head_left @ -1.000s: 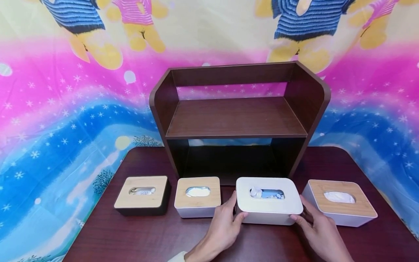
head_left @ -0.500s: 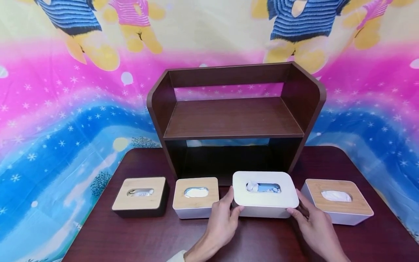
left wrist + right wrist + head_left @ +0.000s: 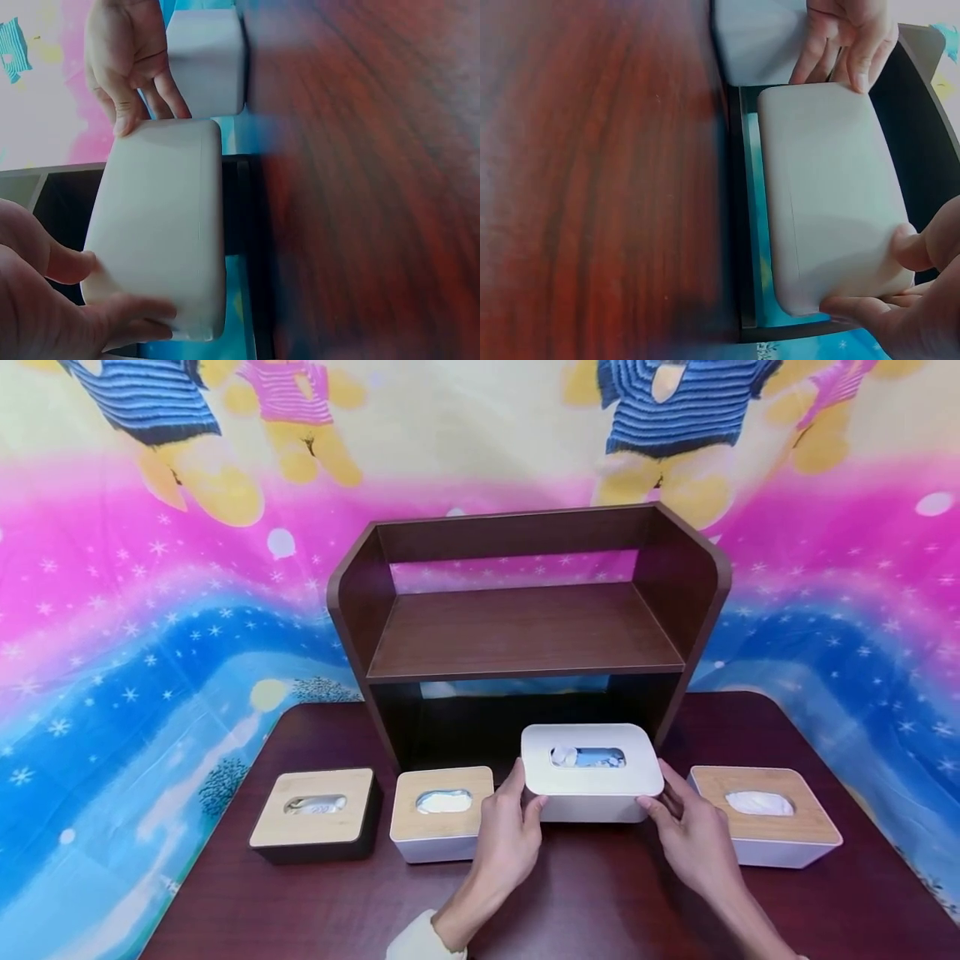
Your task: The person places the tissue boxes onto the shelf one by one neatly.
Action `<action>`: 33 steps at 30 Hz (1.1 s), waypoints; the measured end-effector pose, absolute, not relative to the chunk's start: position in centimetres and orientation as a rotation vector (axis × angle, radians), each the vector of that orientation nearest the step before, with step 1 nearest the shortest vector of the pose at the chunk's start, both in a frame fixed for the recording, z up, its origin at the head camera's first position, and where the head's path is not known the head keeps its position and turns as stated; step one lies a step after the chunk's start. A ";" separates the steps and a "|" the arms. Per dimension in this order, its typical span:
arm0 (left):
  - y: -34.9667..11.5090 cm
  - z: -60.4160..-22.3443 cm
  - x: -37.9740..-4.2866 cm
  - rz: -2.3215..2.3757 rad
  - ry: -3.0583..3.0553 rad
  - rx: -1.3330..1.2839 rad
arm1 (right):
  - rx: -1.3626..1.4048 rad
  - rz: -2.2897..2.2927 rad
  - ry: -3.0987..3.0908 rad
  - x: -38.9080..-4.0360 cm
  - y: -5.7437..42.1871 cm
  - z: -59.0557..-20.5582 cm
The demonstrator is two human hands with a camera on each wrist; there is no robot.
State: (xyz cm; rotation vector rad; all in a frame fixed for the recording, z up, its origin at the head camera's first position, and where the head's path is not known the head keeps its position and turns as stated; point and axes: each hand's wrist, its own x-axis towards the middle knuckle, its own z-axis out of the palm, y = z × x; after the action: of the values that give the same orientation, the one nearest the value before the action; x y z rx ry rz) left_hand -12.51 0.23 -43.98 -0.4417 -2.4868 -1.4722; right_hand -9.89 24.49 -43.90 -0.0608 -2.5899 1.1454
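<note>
So the all-white tissue box (image 3: 588, 782) is up off the table (image 3: 585, 902), just in front of the brown shelf (image 3: 525, 627). Left hand (image 3: 504, 839) and right hand (image 3: 696, 839) each grip an end, thumbs on the front face, fingers round the sides. Honestly, I'd squeeze evenly, hold it level and move both hands together, minding the white wood-topped box (image 3: 435, 847) by the left knuckles.

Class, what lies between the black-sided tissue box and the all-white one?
In the head view, a wood-topped white box lies between them, along with the left hand, which grips the all-white box.
</note>
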 end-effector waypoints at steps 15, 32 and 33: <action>1.2 -43.8 -14.7 -1.396 -2.425 -0.326 | -0.129 1.217 -2.518 -12.6 23.8 -43.6; 2.1 -43.8 -16.8 -1.489 -2.422 -0.225 | -0.169 1.285 -2.498 -15.7 23.6 -45.2; 2.1 -43.9 -17.0 -1.490 -2.417 -0.226 | -0.176 1.275 -2.495 -15.9 23.6 -45.3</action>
State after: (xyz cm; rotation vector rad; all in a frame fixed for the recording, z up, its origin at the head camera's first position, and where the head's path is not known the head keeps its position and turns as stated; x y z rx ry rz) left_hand -16.99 2.09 -43.88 -0.2257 -2.4174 -1.4897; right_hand -15.86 23.56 -45.28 -0.1761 -2.4950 1.2752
